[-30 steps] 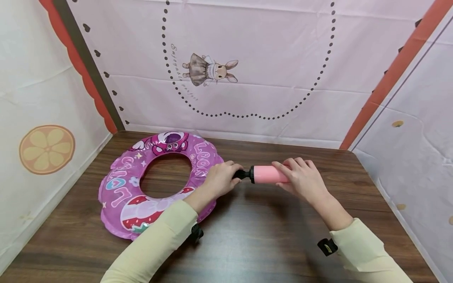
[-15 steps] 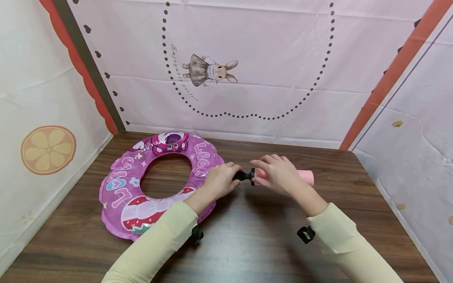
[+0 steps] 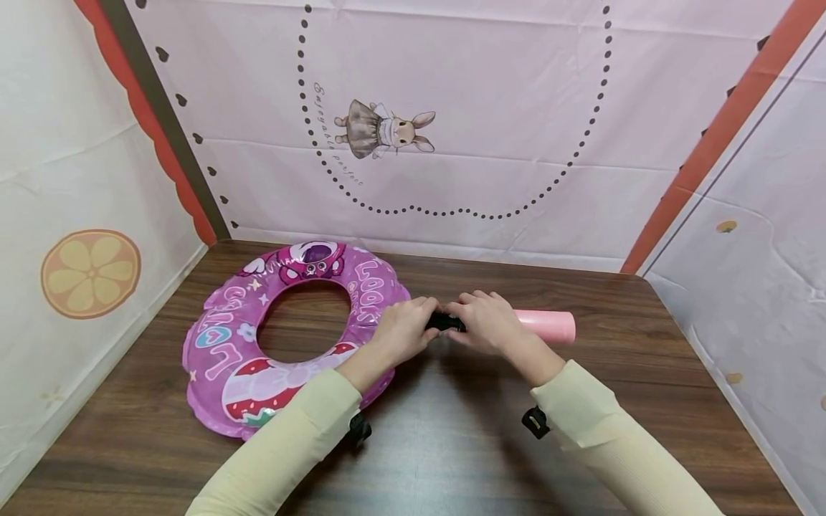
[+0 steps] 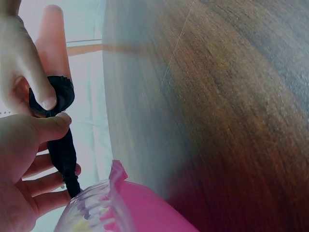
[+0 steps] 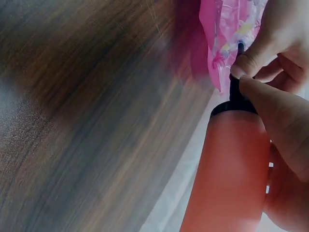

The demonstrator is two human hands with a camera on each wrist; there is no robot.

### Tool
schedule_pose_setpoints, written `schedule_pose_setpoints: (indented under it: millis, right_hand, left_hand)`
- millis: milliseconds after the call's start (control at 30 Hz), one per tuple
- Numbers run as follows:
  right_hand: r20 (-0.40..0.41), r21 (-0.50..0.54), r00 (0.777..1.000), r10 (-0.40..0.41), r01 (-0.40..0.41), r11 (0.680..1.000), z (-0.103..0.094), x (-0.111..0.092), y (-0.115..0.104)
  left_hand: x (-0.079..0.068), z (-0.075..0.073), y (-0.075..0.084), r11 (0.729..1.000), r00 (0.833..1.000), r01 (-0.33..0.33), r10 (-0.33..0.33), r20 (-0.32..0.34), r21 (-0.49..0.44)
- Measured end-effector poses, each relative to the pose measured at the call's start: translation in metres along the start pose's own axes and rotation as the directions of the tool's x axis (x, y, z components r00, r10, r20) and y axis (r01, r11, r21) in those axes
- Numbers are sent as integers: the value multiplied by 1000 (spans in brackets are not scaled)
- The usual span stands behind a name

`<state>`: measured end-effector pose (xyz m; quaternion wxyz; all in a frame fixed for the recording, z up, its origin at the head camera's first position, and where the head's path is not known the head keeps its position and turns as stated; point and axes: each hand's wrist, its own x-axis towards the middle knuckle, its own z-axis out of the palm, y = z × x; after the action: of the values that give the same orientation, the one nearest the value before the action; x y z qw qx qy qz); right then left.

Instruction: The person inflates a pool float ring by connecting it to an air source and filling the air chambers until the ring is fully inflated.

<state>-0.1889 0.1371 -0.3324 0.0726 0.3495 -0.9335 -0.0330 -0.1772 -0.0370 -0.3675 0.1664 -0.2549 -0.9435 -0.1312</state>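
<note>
A pink hand pump (image 3: pixel 547 326) with a black collar and black nozzle (image 4: pixel 63 152) lies level above the table, pointing left. My left hand (image 3: pixel 401 331) holds the nozzle between thumb and fingers, right beside the inflatable swim ring (image 3: pixel 216 355). At the collar end, my right hand (image 3: pixel 493 324) grips the pump, its thumb along the black part near my left thumb. The swim ring is purple-pink with printed lettering and strawberries, and looks plump. In the right wrist view the nozzle tip reaches the ring's clear side (image 5: pixel 244 29); the valve itself is hard to see.
The dark wood table (image 3: pixel 439 459) carries the swim ring on its left half. Printed cloth walls (image 3: pixel 503 129) rise behind and on both sides. Black wrist straps (image 3: pixel 535 422) show under my pale sleeves (image 3: pixel 600 423).
My right hand has slid left along the pump, from the pink barrel to the black collar, uncovering the barrel's right end. My left hand and the swim ring have stayed put.
</note>
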Motion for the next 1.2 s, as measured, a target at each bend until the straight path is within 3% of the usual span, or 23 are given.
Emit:
schedule_pose_setpoints:
  millis: [433, 667, 900, 1067, 1200]
  right_hand:
    - [-25, -75, 999, 30, -32, 997, 5, 5, -7]
    - [-31, -78, 999, 35, -37, 996, 5, 5, -8]
    - [-102, -79, 995, 21, -29, 996, 6, 3, -9]
    - [-134, -63, 991, 12, -20, 998, 8, 2, -7]
    - [-154, -43, 988, -9, 2, 999, 10, 2, -6]
  left_hand:
    - [1, 1, 0, 1000, 1000, -5, 6, -22, 25]
    - [1, -3, -1, 999, 999, -7, 5, 36, 50]
    - [1, -23, -7, 998, 994, -25, 18, 108, 60]
    - [3, -42, -23, 997, 987, -47, 36, 156, 66]
    - [3, -56, -38, 995, 970, -42, 19, 243, 89]
